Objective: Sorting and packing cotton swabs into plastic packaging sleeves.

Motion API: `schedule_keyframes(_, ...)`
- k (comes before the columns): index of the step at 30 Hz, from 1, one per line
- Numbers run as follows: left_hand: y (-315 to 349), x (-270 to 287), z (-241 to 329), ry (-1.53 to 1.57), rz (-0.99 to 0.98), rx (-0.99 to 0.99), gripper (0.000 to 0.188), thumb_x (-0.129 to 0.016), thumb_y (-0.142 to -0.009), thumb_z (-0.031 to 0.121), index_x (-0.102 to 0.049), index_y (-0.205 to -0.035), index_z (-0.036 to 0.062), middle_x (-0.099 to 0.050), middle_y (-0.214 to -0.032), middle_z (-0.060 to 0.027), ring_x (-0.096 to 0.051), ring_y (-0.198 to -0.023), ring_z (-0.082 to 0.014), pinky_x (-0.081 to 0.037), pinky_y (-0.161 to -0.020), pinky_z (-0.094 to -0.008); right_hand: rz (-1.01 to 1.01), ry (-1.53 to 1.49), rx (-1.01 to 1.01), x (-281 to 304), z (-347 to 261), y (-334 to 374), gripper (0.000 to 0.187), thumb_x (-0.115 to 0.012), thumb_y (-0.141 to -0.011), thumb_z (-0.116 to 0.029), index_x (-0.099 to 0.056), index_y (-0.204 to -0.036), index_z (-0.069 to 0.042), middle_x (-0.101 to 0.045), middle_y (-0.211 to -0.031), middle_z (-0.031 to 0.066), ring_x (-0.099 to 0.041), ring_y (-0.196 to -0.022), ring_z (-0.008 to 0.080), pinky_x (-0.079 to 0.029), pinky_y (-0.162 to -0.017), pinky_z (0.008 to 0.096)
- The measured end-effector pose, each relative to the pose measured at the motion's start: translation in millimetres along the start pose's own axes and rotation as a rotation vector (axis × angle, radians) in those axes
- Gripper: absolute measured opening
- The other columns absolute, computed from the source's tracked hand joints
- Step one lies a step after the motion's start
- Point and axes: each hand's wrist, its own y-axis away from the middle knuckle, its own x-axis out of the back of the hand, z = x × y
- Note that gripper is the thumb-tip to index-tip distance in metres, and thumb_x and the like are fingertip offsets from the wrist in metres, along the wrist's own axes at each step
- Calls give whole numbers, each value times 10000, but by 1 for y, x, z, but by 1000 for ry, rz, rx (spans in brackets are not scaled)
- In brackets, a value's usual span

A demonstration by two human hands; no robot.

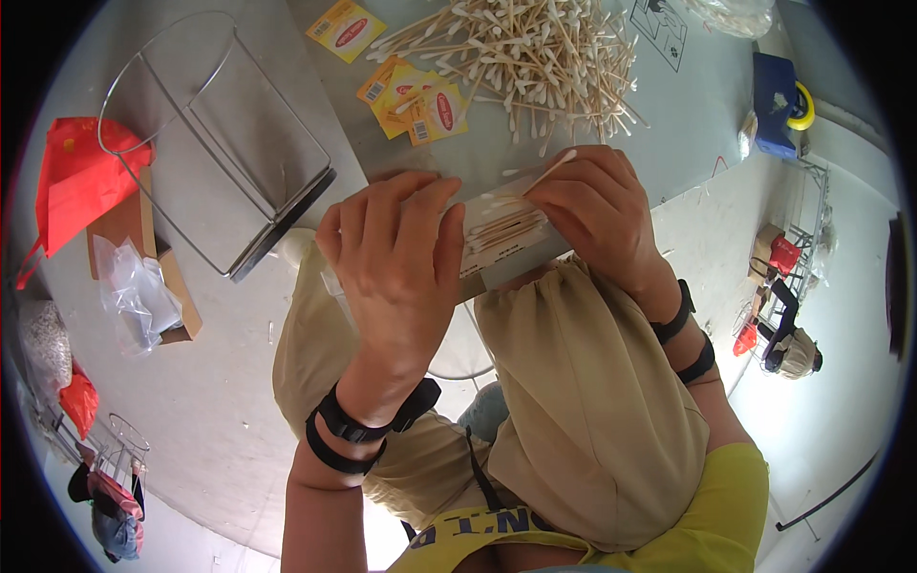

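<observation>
At the near edge of the grey table, a clear plastic bag lies lengthwise with a layer of cotton swabs in it. My left hand curls over the bag's left part, fingers bent and thumb along its near side; the fingertips are partly hidden. Between the fingertips of my right hand is a cotton swab, its white tip pointing up and right over the bag's right part. Just beyond both hands spreads a big loose heap of cotton swabs with wooden sticks.
Several yellow printed cards lie left of the heap. A round wire-frame stool lies tipped at the left, near a red bag and a cardboard box. A blue tape dispenser stands far right. Other people sit in the background.
</observation>
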Motion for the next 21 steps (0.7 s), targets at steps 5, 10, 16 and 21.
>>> schedule_keyframes(5,-1,1,-1,-14,16,7,236,-745,-826,121,-678,-1052,135,-639,-1031,-12,-584,-976,-238,-379,-915,-407,-50,14,50,0,-3,-4,276,-749,-675,-59,-677,-939,-94,-668,-923,27,-632,-927,238,-494,-753,344)
schedule_keyframes(10,-1,-1,3,8,-16,-23,229,-766,-803,137,-683,-1016,149,-635,-1019,2,-585,-977,-225,-376,-920,-405,-65,15,60,-1,-5,-5,253,-726,-701,-84,-678,-949,-86,-662,-932,32,-629,-937,235,-492,-750,343)
schedule_keyframes(16,0,-5,4,10,-55,-42,224,-806,-754,137,-709,-951,183,-638,-983,39,-574,-981,-208,-365,-950,-381,-55,15,61,-1,-5,-6,229,-727,-716,-88,-682,-940,-93,-661,-934,24,-627,-934,238,-494,-750,349)
schedule_keyframes(21,-1,-4,5,-3,-62,-42,213,-805,-756,126,-706,-936,182,-632,-978,41,-571,-979,-208,-366,-948,-381,27,37,0,1,-2,-11,217,-715,-711,-63,-692,-920,-119,-645,-916,4,-622,-924,227,-498,-739,339)
